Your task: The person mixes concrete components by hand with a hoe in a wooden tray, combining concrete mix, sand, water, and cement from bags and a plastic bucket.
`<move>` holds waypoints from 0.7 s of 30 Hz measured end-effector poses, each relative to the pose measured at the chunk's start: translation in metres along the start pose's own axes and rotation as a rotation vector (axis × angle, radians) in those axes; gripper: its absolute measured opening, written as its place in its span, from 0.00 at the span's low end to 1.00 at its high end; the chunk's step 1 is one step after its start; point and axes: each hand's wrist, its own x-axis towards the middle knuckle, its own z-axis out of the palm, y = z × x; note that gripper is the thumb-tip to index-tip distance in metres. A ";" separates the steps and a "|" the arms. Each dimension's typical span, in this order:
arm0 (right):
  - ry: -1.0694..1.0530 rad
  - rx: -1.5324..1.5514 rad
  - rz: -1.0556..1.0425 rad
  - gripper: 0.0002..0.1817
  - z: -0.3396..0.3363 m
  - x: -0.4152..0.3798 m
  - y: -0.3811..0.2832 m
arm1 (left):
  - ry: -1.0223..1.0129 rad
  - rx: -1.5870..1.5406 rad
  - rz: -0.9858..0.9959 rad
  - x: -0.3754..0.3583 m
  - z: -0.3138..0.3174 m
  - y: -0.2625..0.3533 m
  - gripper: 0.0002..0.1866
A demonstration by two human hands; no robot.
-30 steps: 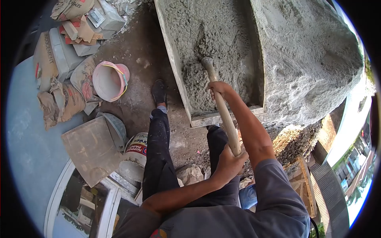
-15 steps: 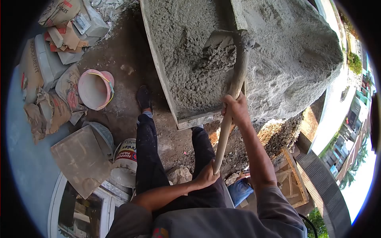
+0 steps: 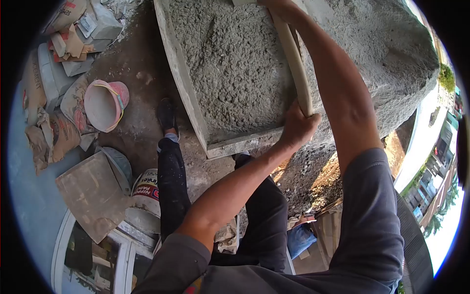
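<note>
My left hand [image 3: 299, 125] is closed round the butt end of a hoe's wooden handle [image 3: 295, 61], over the near right corner of a mixing trough. Farther up the handle my right hand [image 3: 280, 6] also grips it, at the top edge of the view and partly cut off. Only a sliver of the hoe's blade [image 3: 244, 2] shows beside that hand. Wet grey mortar [image 3: 230, 73] with a lumpy surface fills much of the trough [image 3: 183, 81], which has low straight walls.
A large grey sand heap [image 3: 372, 63] rises along the trough's right side. To the left stand a pink bucket [image 3: 100, 105], torn cement bags [image 3: 63, 134], a flat board [image 3: 93, 191] and a paint bucket [image 3: 144, 196]. My foot [image 3: 166, 116] is beside the trough.
Both hands have moved forward and up with the hoe, the left from near my lap to the trough's corner. The blade has left the middle of the mortar for the far end.
</note>
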 end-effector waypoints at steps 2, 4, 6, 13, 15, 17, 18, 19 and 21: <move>-0.021 0.058 0.347 0.16 0.043 -0.085 0.033 | 0.084 -0.147 -0.266 -0.046 0.029 -0.034 0.16; -0.131 0.317 0.504 0.16 0.053 -0.128 0.053 | 0.087 -0.051 -0.284 -0.085 0.036 -0.043 0.13; -0.160 0.344 0.624 0.15 0.060 -0.166 0.058 | 0.063 0.019 -0.392 -0.116 0.040 -0.032 0.14; -0.204 0.620 1.004 0.11 0.096 -0.255 0.078 | 0.051 0.232 -0.539 -0.188 0.026 0.004 0.22; -0.179 0.790 1.101 0.11 0.106 -0.270 0.079 | 0.028 0.329 -0.564 -0.188 0.011 0.025 0.23; -0.160 0.927 1.103 0.11 0.109 -0.275 0.082 | -0.021 0.425 -0.586 -0.186 -0.002 0.053 0.22; -0.158 0.998 1.102 0.11 0.111 -0.277 0.078 | -0.040 0.480 -0.563 -0.186 -0.008 0.069 0.22; -0.142 1.050 1.084 0.09 0.110 -0.279 0.072 | -0.059 0.535 -0.538 -0.186 -0.014 0.084 0.21; -0.047 1.237 1.092 0.08 0.109 -0.286 0.063 | -0.104 0.635 -0.462 -0.188 -0.026 0.117 0.20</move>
